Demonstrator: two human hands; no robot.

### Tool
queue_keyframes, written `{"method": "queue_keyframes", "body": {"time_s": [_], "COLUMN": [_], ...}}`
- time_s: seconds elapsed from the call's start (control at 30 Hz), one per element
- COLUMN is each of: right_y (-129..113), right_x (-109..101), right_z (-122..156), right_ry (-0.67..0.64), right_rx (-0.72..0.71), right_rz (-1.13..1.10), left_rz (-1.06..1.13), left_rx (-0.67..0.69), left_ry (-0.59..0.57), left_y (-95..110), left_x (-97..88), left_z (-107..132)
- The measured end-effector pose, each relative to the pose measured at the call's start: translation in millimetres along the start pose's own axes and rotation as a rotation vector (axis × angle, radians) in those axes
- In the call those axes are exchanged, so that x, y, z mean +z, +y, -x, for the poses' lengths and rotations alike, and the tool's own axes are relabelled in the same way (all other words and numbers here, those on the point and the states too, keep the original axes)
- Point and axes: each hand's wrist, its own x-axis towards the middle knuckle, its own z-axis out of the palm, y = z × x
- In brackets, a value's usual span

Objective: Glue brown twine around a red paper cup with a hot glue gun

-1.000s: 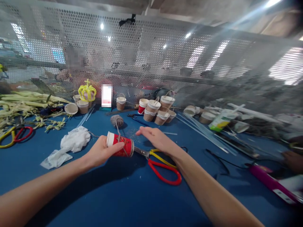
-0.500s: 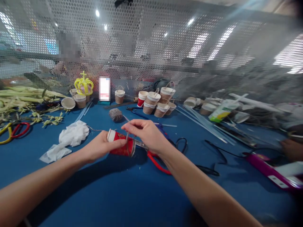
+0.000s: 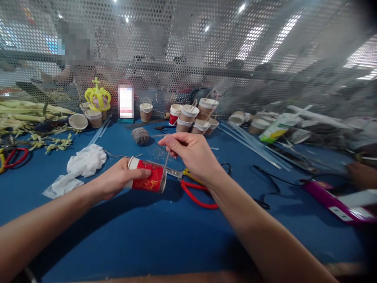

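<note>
My left hand (image 3: pixel 116 179) is closed around a red paper cup (image 3: pixel 149 177) lying on its side in the air, its white rim toward the left. Yarn wraps near the cup's bottom end. Pinched in my right hand (image 3: pixel 188 151) is grey yarn (image 3: pixel 167 155), which stretches down to the bottom of the cup. A grey ball of yarn (image 3: pixel 140 135) sits behind the cup on the blue table. Scissors (image 3: pixel 198 196) with red and yellow handles lie under my right hand, blades toward the cup.
White crumpled cloth (image 3: pixel 86 163) lies at left. Wrapped cups with handles (image 3: pixel 188 114) stand at the back, near a yellow crown (image 3: pixel 97 94). Clear glue sticks (image 3: pixel 250 145) and a purple power strip (image 3: pixel 326 200) are at right. Another person's hand (image 3: pixel 362 175) shows at the right edge.
My right hand has moved up and away from the cup, drawing the yarn taut. My left thumb no longer lies over the yarn, and the cup's printed side shows more fully.
</note>
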Motion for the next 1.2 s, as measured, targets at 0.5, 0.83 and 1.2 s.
{"method": "queue_keyframes", "body": {"time_s": [0.5,0.83,1.2], "right_y": [7,10,9], "right_x": [2,2,4], "right_z": [-2,-4,-2], "right_ry": [0.052,0.002,-0.04], "right_rx": [0.011,0.056,0.138], "right_rz": [0.123,0.122,0.141], "left_rz": [-0.087,-0.117,-0.137], "left_rx": [0.098,0.143,0.264], "left_ry": [-0.032,-0.049,-0.057], "left_y": [-3,-4,-1], "left_x": [3.6,0.4,3.6], "left_z": [7,8,11]}}
